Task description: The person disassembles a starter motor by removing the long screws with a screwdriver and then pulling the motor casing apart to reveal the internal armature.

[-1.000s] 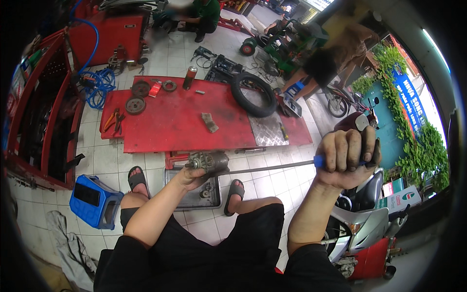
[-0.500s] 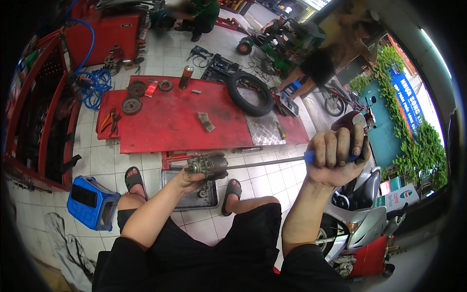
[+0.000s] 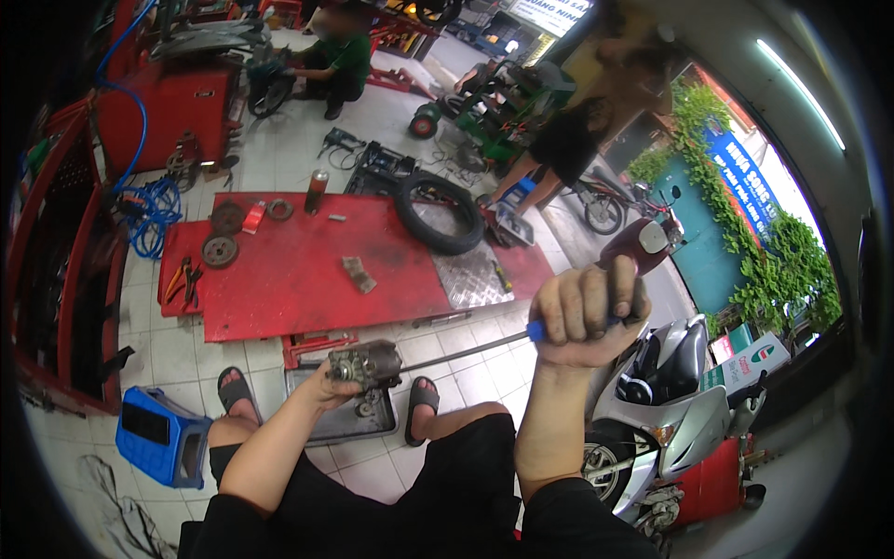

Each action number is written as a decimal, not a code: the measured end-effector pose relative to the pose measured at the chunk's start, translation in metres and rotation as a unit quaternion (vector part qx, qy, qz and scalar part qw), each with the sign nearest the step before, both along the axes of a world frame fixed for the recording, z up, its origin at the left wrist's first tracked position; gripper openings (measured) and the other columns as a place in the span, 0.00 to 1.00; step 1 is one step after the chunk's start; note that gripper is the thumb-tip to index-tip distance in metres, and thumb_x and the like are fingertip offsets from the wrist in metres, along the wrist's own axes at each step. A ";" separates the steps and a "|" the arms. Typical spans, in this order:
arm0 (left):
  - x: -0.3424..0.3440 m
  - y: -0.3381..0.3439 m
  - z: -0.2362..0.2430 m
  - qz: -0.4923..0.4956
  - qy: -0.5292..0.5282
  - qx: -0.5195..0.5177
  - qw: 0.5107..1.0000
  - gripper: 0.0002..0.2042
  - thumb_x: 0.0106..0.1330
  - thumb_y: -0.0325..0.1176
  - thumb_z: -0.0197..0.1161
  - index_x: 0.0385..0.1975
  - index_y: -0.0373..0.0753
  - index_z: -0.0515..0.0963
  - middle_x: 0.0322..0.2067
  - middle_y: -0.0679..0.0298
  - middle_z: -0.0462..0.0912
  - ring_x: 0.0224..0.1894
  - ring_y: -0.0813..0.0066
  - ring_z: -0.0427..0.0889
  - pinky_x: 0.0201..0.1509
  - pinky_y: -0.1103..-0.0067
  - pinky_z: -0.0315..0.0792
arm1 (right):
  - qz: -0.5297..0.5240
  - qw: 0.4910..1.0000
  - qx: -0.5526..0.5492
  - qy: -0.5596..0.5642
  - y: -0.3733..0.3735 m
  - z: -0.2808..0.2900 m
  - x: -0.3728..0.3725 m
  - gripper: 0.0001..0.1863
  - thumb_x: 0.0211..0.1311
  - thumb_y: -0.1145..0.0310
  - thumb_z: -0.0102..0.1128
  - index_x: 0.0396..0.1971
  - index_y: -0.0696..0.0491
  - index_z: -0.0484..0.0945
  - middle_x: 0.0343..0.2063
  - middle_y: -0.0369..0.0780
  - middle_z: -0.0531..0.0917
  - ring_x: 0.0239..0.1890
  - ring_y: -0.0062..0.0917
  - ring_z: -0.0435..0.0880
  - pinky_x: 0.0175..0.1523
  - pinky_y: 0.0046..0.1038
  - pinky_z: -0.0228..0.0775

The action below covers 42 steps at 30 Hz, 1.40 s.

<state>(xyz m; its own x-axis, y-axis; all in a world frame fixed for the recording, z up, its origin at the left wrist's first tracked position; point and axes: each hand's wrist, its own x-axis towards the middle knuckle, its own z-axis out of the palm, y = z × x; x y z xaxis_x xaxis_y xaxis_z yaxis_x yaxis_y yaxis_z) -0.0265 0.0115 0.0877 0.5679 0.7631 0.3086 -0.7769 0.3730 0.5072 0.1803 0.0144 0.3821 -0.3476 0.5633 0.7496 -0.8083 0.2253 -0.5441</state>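
Note:
A greasy, roughly cylindrical metal engine part (image 3: 371,364) is held in my left hand (image 3: 323,388), its fingers mostly hidden behind the part. My right hand (image 3: 591,317) is wrapped round the blue handle of a long screwdriver (image 3: 466,352). The dark shaft runs down to the left and meets the right end of the part; exactly where the tip sits I cannot make out. Both hands are raised in front of my knees. Beneath the part, a grey metal tray (image 3: 349,427) with small parts in it stands on the floor.
A low red bench (image 3: 279,307) ahead bears a tyre (image 3: 440,214), round metal parts, pliers (image 3: 191,284), a spray can (image 3: 317,191) and a rag (image 3: 358,275). Left stands a blue stool (image 3: 163,438); right, a silver scooter (image 3: 694,419). Other people are farther back.
The whole view has shifted, so the bench sits lower in it. The screwdriver shaft slants more steeply up to the right. Both hands keep their grip.

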 end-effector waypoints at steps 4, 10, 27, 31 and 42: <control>0.002 0.001 0.005 -0.030 0.087 0.093 0.991 0.44 0.39 0.31 0.81 0.62 0.31 0.67 0.52 0.56 0.79 0.53 0.66 0.80 0.61 0.70 0.72 | -0.004 1.000 0.002 -0.008 0.002 -0.005 -0.004 0.18 0.68 0.57 0.47 0.20 0.49 0.62 0.06 0.32 0.58 0.04 0.16 0.49 0.09 0.24 0.46; 0.024 -0.015 0.005 -0.097 0.130 0.124 0.979 0.48 0.33 0.30 0.83 0.62 0.33 0.67 0.54 0.58 0.78 0.57 0.68 0.78 0.63 0.72 0.71 | 0.002 1.000 -0.001 -0.015 -0.004 -0.007 -0.015 0.17 0.68 0.58 0.45 0.19 0.49 0.62 0.06 0.33 0.60 0.04 0.17 0.49 0.09 0.25 0.45; 0.019 -0.004 -0.014 -0.035 -0.062 -0.076 0.995 0.42 0.48 0.41 0.77 0.64 0.35 0.64 0.58 0.54 0.74 0.61 0.55 0.73 0.70 0.58 0.61 | -0.059 0.998 0.031 -0.018 -0.029 0.004 0.009 0.17 0.67 0.56 0.50 0.22 0.50 0.66 0.07 0.33 0.63 0.04 0.17 0.53 0.12 0.24 0.50; 0.016 -0.005 -0.014 -0.040 -0.044 -0.043 0.997 0.45 0.46 0.45 0.77 0.66 0.37 0.62 0.60 0.55 0.72 0.64 0.59 0.71 0.70 0.59 0.60 | -0.081 0.995 0.053 -0.023 -0.029 0.003 0.001 0.16 0.70 0.60 0.48 0.21 0.50 0.65 0.08 0.32 0.62 0.05 0.13 0.52 0.09 0.20 0.43; 0.014 0.001 0.001 -0.026 -0.054 -0.039 0.997 0.49 0.46 0.48 0.78 0.67 0.34 0.59 0.62 0.54 0.68 0.65 0.57 0.69 0.70 0.58 0.58 | -0.119 0.991 0.037 -0.043 -0.023 0.002 0.003 0.15 0.69 0.60 0.50 0.22 0.47 0.65 0.09 0.30 0.64 0.05 0.11 0.54 0.10 0.17 0.47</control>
<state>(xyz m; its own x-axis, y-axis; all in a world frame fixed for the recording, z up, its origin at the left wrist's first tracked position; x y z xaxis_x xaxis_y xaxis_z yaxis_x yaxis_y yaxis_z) -0.0125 0.0122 0.0891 0.5739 0.7578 0.3104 -0.8040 0.4496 0.3891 0.1835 -0.0087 0.3845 -0.2763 0.5812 0.7654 -0.6793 0.4453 -0.5833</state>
